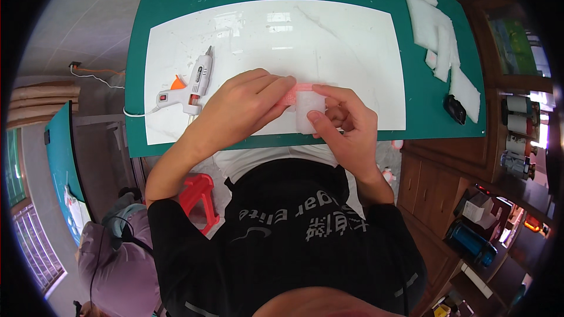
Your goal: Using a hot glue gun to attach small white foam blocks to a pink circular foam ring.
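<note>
Near the front edge of the table I hold a small white foam block [308,104] with a pink foam strip [286,100] along its far and left sides. My left hand [249,103] pinches the pink strip, its fingertips at the far left corner. On the other side my right hand [351,118] grips the white block, thumb on its near face and index finger along its top edge. Whether strip and block are joined cannot be seen. A white hot glue gun [198,79] with an orange part lies left of my left hand, nozzle pointing away.
A white board [346,35] covers much of the green tabletop [141,35]. Torn white foam sheets [426,23] lie along the far right edge, with a small black object [453,109] beside them. A red stool [200,199] stands below on the left, wooden cabinets [429,194] on the right.
</note>
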The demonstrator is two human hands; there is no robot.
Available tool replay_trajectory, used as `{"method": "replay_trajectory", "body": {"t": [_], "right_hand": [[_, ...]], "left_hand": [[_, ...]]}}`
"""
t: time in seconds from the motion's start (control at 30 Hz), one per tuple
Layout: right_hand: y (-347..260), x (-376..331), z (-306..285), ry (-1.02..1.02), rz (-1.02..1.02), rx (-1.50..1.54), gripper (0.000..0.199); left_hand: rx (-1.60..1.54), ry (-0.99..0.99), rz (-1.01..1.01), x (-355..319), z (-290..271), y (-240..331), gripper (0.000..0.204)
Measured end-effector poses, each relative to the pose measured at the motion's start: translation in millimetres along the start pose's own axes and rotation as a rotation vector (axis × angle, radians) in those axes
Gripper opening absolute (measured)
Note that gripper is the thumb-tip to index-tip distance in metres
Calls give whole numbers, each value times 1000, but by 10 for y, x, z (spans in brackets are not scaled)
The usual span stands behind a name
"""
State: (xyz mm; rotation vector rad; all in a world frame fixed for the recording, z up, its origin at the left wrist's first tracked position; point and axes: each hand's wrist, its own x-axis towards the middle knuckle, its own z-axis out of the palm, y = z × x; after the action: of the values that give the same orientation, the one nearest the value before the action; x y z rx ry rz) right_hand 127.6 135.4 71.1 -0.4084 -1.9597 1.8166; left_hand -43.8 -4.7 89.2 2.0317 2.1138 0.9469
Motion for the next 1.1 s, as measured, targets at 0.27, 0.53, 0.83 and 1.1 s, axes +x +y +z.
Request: {"method": "replay_trajectory", "body": {"t": [0.27, 0.53, 0.83, 1.1], "right_hand": [[-89, 51, -26, -24, -26, -215, 37], [-62, 100, -40, 55, -251, -389, 39], [-33, 161, 7, 166, -462, -629, 37], [-3, 169, 122, 187, -496, -669, 37]], "left_hand": [[-5, -38, -28, -2, -38, 3, 32], [-21, -70, -74, 42, -45, 37, 33], [-61, -81, -116, 49, -66, 15, 29], [-85, -66, -104, 31, -69, -14, 28]]}}
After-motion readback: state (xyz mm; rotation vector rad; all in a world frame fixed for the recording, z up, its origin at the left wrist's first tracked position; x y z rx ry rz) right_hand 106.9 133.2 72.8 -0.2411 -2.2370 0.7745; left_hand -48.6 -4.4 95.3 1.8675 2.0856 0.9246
